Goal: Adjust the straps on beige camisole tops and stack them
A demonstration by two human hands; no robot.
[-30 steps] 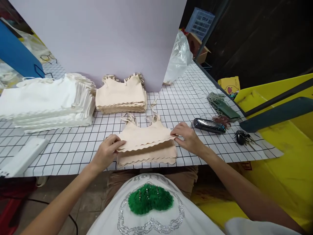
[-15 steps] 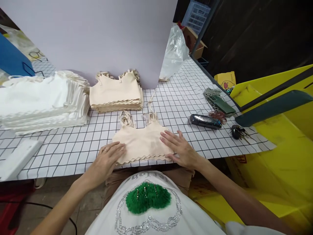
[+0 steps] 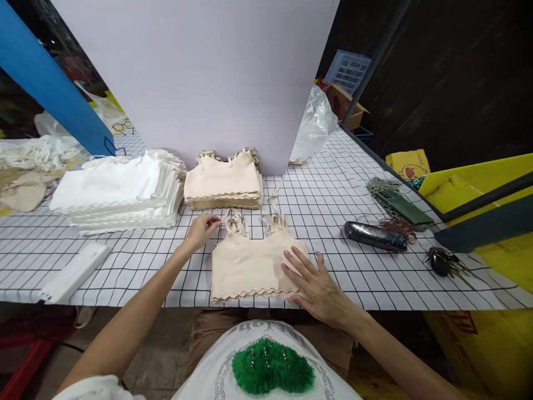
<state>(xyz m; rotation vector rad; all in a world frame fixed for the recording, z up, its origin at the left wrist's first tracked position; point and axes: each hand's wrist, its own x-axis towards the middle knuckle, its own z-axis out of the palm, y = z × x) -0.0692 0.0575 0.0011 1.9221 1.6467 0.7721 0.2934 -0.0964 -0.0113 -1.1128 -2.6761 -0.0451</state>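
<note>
A small stack of beige strappy bra tops (image 3: pixel 254 266) with scalloped hems lies flat at the front of the table. My right hand (image 3: pixel 318 286) rests open on its right side, fingers spread over the fabric. At the upper left corner of the stack, my left hand (image 3: pixel 202 230) is closed in a pinch at the edge of the thin bunched straps (image 3: pixel 236 223). The fingertips partly hide what lies between them. Farther back sits a thicker pile of beige tops (image 3: pixel 222 180), and to its left a tall pile of white tops (image 3: pixel 116 189).
A white power strip (image 3: pixel 77 272) lies front left. On the right are a dark glasses case (image 3: pixel 375 236), a green phone (image 3: pixel 406 210) and keys (image 3: pixel 447 261). A pale upright board (image 3: pixel 200 83) stands behind the piles, beside a plastic bag (image 3: pixel 316 122).
My left hand has left the stack's lower left side, moved up to the straps and closed. My right hand stays flat on the fabric. The camera view has shifted.
</note>
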